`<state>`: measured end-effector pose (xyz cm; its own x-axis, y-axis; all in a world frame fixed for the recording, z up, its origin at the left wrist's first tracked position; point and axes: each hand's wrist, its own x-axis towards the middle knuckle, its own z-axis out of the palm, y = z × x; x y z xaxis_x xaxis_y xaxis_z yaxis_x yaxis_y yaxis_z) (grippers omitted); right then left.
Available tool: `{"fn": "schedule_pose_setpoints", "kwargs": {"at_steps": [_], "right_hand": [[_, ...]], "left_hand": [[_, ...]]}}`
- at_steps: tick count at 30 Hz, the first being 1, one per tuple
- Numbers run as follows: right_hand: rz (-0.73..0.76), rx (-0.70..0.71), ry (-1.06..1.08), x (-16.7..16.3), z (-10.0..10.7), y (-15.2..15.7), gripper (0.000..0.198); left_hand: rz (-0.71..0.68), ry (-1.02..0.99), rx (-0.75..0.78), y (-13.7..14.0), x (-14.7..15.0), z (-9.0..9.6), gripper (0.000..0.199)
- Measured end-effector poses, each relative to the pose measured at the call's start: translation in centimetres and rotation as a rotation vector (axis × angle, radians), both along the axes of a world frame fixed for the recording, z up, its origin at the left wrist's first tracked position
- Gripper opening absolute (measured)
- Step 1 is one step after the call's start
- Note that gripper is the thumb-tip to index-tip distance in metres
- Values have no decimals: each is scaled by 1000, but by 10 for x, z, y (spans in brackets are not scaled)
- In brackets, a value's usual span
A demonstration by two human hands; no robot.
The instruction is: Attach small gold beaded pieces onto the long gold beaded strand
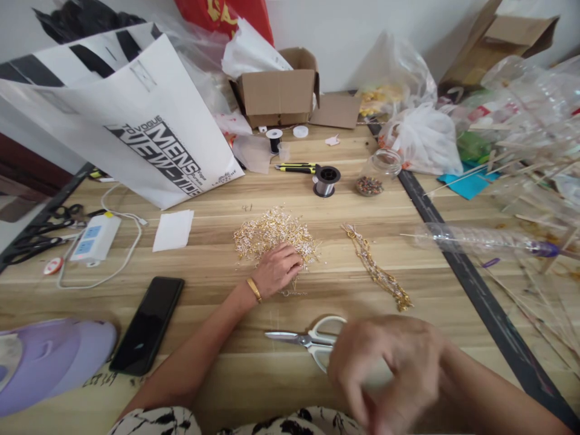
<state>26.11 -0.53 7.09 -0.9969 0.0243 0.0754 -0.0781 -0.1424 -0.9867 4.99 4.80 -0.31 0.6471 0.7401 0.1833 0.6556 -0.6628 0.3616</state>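
Observation:
My left hand [278,267], with a gold bracelet at its wrist, rests on the near edge of a pile of tiny gold and pale jewellery pieces [267,229]. Its fingers are drawn together, their tips turned down; what they grip is too small to make out. Just below them a short thin chain [292,293] lies on the wood. My right hand [389,368] is raised close to the camera and smeared by motion, its fingers curled. Behind it, partly covered, lie white-handled scissors [312,339], blades pointing left. Several finished-looking gold chains [376,269] lie bunched to the right.
A black phone [147,326], a white power strip [96,237] with cable and a paper square [173,230] are left. Behind the pile stand a wire spool [326,181], a yellow-black cutter [296,167], a bead jar [371,181] and a large paper bag [149,121]. Sticks and plastic crowd the right.

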Motion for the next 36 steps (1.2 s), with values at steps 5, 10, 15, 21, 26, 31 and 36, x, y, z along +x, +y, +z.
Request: {"fn": "schedule_pose_setpoints", "kwargs": {"at_steps": [5,10,15,21,26,31,36], "right_hand": [[-543,533,-467,-2,-30,17,16],[-786,995,-546,-4,-65,36,16],[-850,1127,-617,-8,-81,48,14],[-786,1210,-736,-19,-76,54,13],[-713,1320,-809,-26,-74,55,14],[-746,1250,-760,-19,-72,54,14],[-917,876,-555,-5,-69,52,8]], "left_hand": [[30,-77,22,1,-2,-1,15],[43,-106,29,3,-3,-4,13],[52,-118,6,3,-3,-4,12],[42,-95,4,3,-4,-3,13],[35,-74,4,2,-4,-3,16],[58,-144,5,3,-7,-1,15],[106,-252,-67,6,-11,0,11]]}}
